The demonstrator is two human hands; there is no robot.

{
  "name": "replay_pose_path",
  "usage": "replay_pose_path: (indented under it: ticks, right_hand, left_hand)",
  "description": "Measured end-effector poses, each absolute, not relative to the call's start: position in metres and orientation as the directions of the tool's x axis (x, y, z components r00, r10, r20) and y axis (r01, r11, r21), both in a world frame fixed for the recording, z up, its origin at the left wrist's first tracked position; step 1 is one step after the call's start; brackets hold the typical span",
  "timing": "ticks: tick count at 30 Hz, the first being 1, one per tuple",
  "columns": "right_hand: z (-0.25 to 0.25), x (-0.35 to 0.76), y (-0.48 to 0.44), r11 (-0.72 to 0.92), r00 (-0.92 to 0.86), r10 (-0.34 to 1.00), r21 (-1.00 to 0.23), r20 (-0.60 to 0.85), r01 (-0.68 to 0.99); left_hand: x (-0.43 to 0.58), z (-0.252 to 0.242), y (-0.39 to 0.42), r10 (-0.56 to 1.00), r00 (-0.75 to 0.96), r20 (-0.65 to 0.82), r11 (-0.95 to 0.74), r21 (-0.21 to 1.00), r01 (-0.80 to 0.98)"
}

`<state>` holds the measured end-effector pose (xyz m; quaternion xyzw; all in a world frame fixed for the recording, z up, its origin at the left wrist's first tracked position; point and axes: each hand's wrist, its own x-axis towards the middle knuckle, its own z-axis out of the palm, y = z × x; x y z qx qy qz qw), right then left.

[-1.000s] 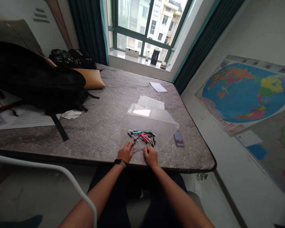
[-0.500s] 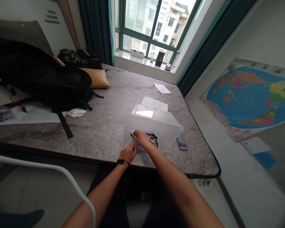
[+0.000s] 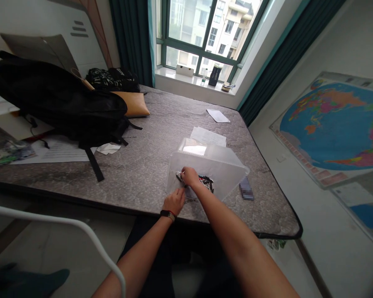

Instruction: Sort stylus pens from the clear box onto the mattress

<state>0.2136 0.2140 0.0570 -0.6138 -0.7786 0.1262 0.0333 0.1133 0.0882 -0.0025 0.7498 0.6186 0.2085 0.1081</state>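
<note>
A clear plastic box [image 3: 219, 163] sits near the front edge of a grey mattress [image 3: 149, 157], holding a pile of small coloured pens or styluses [image 3: 207, 182]. My right hand [image 3: 190, 175] reaches into the box, its fingers curled down onto the pile; what they pinch is hidden. At the box's near left corner my left hand [image 3: 174, 201], a dark band on its wrist, is closed against the rim.
A black backpack [image 3: 56, 105] and tan cushion [image 3: 133, 104] lie at the left. Papers [image 3: 209, 136] lie behind the box, a small dark card [image 3: 246, 189] to its right. A white tube rail [image 3: 81, 231] crosses the lower left. World map [image 3: 329, 124] hangs right.
My right hand moved from the box's front edge into the box onto the pile. The left hand stayed at the box's near corner. My view shifted slightly.
</note>
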Motion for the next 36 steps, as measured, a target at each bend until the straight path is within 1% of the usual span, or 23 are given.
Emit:
replay_pose_path:
  ticks: [8, 16, 23, 28, 33, 34, 36]
  right_hand:
    - [0.068, 0.199, 0.232, 0.364, -0.395, 0.909, -0.208, -0.133, 0.908]
    - [0.053, 0.188, 0.225, 0.409, -0.428, 0.891, -0.141, -0.151, 0.902]
    - [0.053, 0.195, 0.231, 0.475, -0.496, 0.853, -0.155, -0.159, 0.866]
    - [0.050, 0.197, 0.229, 0.473, -0.500, 0.858, -0.203, -0.115, 0.858]
    - [0.056, 0.205, 0.222, 0.417, -0.432, 0.902, -0.278, 0.007, 0.865]
    - [0.058, 0.209, 0.219, 0.394, -0.398, 0.916, -0.315, 0.054, 0.864]
    - [0.059, 0.222, 0.208, 0.333, -0.284, 0.943, -0.451, 0.174, 0.828]
  left_hand:
    - [0.113, -0.005, 0.089, 0.971, 0.135, 0.199, -0.211, 0.436, 0.875]
    - [0.114, -0.004, 0.089, 0.971, 0.124, 0.206, -0.201, 0.412, 0.889]
    - [0.114, -0.003, 0.090, 0.969, 0.126, 0.213, -0.208, 0.425, 0.881]
    - [0.112, -0.002, 0.089, 0.970, 0.129, 0.206, -0.210, 0.442, 0.872]
    - [0.112, -0.002, 0.089, 0.976, 0.111, 0.189, -0.188, 0.462, 0.867]
    - [0.112, -0.003, 0.089, 0.976, 0.106, 0.189, -0.184, 0.463, 0.867]
    - [0.112, -0.006, 0.089, 0.975, 0.106, 0.193, -0.185, 0.458, 0.869]
